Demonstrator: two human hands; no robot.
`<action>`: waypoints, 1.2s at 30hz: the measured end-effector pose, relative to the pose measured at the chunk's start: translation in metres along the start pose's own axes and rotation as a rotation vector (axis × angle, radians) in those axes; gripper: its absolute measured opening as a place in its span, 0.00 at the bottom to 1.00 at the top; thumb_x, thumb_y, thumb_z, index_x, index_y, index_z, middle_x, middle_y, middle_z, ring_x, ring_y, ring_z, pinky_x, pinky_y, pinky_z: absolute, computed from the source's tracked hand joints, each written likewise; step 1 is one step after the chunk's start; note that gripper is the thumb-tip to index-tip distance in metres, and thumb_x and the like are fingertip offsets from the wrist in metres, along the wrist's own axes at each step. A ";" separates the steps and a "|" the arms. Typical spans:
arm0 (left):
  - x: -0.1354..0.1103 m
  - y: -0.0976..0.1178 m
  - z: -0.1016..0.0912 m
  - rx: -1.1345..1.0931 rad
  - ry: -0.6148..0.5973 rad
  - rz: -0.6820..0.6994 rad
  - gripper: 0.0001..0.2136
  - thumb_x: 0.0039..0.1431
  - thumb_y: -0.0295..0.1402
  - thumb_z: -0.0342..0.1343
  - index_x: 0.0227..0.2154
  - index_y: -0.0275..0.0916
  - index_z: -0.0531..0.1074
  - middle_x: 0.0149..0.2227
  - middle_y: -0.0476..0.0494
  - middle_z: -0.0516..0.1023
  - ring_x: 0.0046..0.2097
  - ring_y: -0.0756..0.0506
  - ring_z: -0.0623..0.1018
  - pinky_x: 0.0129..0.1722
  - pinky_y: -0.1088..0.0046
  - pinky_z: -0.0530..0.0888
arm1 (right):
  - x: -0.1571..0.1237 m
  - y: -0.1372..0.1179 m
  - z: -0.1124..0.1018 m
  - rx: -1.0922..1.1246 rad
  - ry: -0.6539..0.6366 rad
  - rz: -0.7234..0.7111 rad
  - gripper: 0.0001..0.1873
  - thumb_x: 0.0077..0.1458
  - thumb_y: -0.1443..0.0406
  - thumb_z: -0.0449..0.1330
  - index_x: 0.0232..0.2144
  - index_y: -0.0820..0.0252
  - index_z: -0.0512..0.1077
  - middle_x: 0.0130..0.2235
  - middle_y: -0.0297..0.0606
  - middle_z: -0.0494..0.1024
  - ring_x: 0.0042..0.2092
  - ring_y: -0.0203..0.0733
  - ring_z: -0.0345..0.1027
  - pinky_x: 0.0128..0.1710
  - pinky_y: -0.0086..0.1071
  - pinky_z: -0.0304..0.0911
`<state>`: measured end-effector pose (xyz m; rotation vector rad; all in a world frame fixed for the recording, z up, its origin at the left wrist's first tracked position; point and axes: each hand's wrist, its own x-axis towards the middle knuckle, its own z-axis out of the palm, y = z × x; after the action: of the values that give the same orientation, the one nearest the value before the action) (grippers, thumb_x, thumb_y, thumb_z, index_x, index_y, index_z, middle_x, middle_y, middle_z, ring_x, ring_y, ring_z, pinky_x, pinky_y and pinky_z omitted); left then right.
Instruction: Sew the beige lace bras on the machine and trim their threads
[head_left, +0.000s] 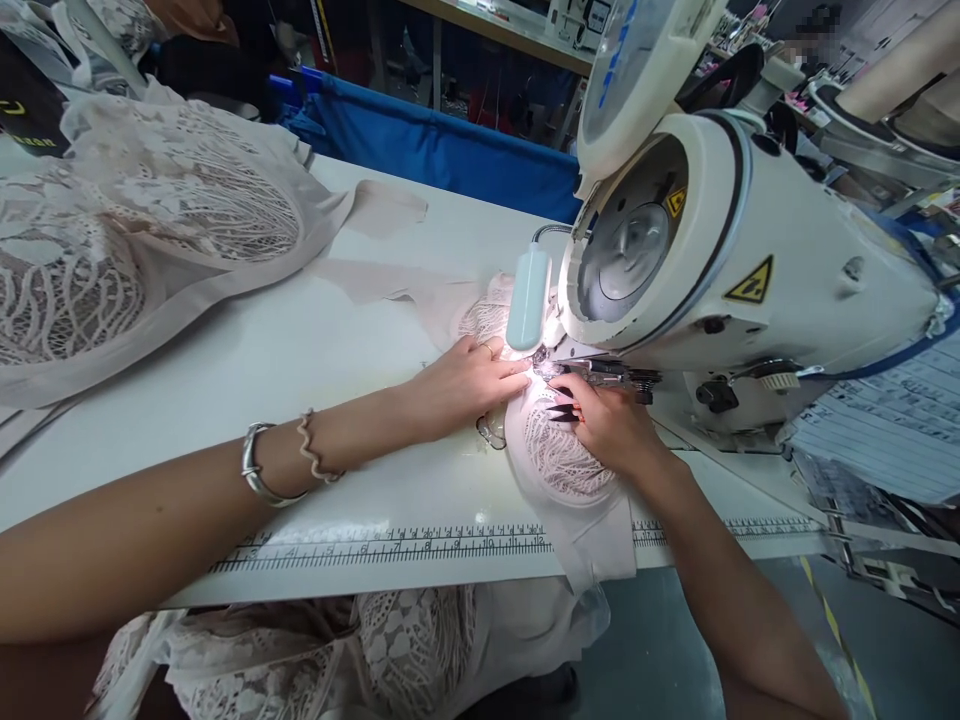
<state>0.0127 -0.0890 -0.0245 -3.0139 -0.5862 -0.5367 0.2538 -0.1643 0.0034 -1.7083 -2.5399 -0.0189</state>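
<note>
A pale pink lace bra [566,450] lies under the head of a white sewing machine [660,240], one cup in front of the lit needle area and part of the other behind it. My left hand [476,385] rests palm down on the fabric, its fingers stretched toward the needle. From the other side, my right hand [607,425] grips the front cup near its upper edge, thumb by the presser foot. Dark pointed tips [562,413] show below that thumb; whether they are nails or a small tool, I cannot tell. The needle itself is hidden.
A small lamp [529,300] hangs beside the machine head. Finished-looking lace bras [217,190] lie at the left, and more lace pieces [420,640] hang below the table edge. A printed ruler [450,543] runs along that edge. Blue cloth [450,145] borders the back.
</note>
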 end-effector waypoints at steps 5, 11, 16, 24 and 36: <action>0.000 -0.002 0.002 0.010 0.022 0.017 0.17 0.63 0.16 0.45 0.45 0.39 0.72 0.51 0.43 0.80 0.44 0.43 0.74 0.47 0.62 0.61 | 0.003 -0.004 0.002 -0.025 0.015 0.073 0.15 0.50 0.76 0.56 0.39 0.60 0.74 0.32 0.37 0.78 0.32 0.48 0.71 0.27 0.32 0.53; 0.001 -0.003 -0.002 0.026 0.013 0.026 0.16 0.63 0.16 0.45 0.46 0.38 0.73 0.51 0.41 0.79 0.42 0.43 0.74 0.42 0.64 0.62 | 0.008 -0.007 0.002 0.020 -0.007 0.169 0.11 0.52 0.75 0.58 0.37 0.58 0.74 0.35 0.36 0.79 0.35 0.48 0.72 0.29 0.32 0.54; 0.006 0.028 -0.013 0.148 0.007 -0.050 0.15 0.67 0.19 0.42 0.42 0.32 0.75 0.41 0.36 0.78 0.39 0.43 0.74 0.38 0.65 0.66 | 0.010 -0.010 0.005 -0.032 0.004 0.240 0.09 0.60 0.69 0.62 0.27 0.59 0.71 0.32 0.38 0.76 0.35 0.47 0.71 0.31 0.33 0.57; 0.000 0.074 -0.001 0.232 -0.115 -0.108 0.22 0.69 0.29 0.42 0.58 0.14 0.64 0.57 0.17 0.72 0.59 0.31 0.73 0.59 0.50 0.69 | -0.006 0.015 0.020 -0.030 0.152 0.209 0.17 0.54 0.73 0.64 0.47 0.60 0.76 0.38 0.39 0.78 0.36 0.50 0.71 0.34 0.35 0.65; -0.009 0.043 0.011 0.103 0.038 0.021 0.20 0.67 0.21 0.40 0.58 0.18 0.64 0.57 0.21 0.74 0.59 0.35 0.75 0.59 0.56 0.74 | -0.010 0.010 0.015 0.019 0.321 -0.227 0.31 0.50 0.80 0.49 0.51 0.59 0.76 0.36 0.34 0.73 0.34 0.40 0.67 0.27 0.32 0.59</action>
<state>0.0244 -0.1310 -0.0365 -2.9034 -0.5618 -0.5443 0.2663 -0.1686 -0.0123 -1.2798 -2.4620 -0.2603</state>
